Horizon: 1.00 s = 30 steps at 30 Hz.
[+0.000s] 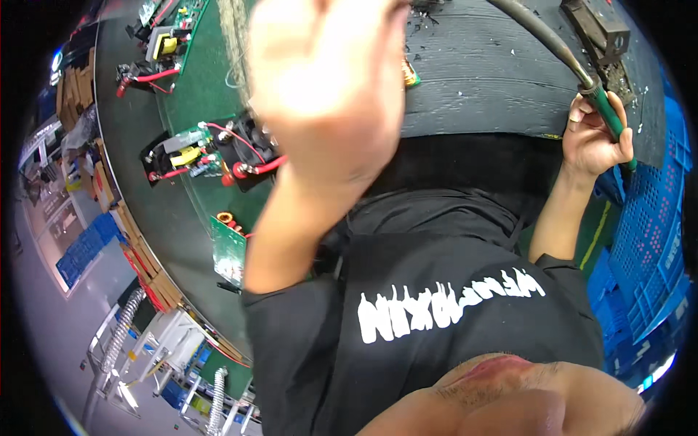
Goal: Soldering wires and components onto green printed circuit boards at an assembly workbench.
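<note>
My left hand [327,87] is raised close to the camera, large and smeared by motion. Its fingers run past the upper edge, so any grip is hidden. Beside it shows part of a copper-coloured coil [410,73]; I cannot tell whether the hand touches it. At the right, the fingers of my right hand [592,142] are wrapped round the green handle of a soldering iron [609,115]. The iron's metal shaft slants up and left from a dark collar, over the black work surface [480,87].
Circuit boards with red wires [193,154] lie on the green bench [182,109] at left. Another green board [228,251] sits nearer me. A dark metal bracket [600,33] stands at the upper right, near a blue plastic crate [651,225].
</note>
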### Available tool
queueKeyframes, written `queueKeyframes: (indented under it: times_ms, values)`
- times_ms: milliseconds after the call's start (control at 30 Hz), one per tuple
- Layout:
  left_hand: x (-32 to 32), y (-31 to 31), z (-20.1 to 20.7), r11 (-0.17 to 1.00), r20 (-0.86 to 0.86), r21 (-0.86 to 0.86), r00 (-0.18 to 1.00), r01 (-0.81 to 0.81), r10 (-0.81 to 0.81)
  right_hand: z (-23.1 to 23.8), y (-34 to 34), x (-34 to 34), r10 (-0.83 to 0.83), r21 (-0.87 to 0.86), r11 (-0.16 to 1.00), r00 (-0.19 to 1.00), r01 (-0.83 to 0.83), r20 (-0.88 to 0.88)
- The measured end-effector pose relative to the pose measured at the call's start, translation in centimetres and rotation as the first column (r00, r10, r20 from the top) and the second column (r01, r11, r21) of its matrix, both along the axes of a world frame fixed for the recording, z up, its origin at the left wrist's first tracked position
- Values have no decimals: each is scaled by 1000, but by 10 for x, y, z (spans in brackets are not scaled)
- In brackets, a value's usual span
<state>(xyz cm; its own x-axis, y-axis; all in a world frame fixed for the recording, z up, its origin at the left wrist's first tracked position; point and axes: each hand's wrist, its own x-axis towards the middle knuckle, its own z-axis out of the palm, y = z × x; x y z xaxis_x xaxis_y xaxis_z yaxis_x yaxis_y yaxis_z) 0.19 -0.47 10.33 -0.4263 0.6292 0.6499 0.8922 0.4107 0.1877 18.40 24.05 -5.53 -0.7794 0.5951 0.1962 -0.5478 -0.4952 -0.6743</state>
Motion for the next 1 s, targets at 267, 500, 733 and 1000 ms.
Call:
queueKeyframes:
  times_ms: [267,500,733,1000]
  values:
    - [-31,51,-128,656,-312,691,944,305,-110,1,-7,-6,-68,16,998,995,66,80]
    - [-44,61,-136,599,-351,701,918,388,-183,5,-10,-7,-94,-7,995,994,95,63]
    - [-49,67,-142,566,-419,707,896,424,-147,7,-2,-3,-5,91,996,999,1,40]
    - [-51,65,-145,568,-409,715,903,408,-134,4,-4,-3,13,140,990,997,-24,79]
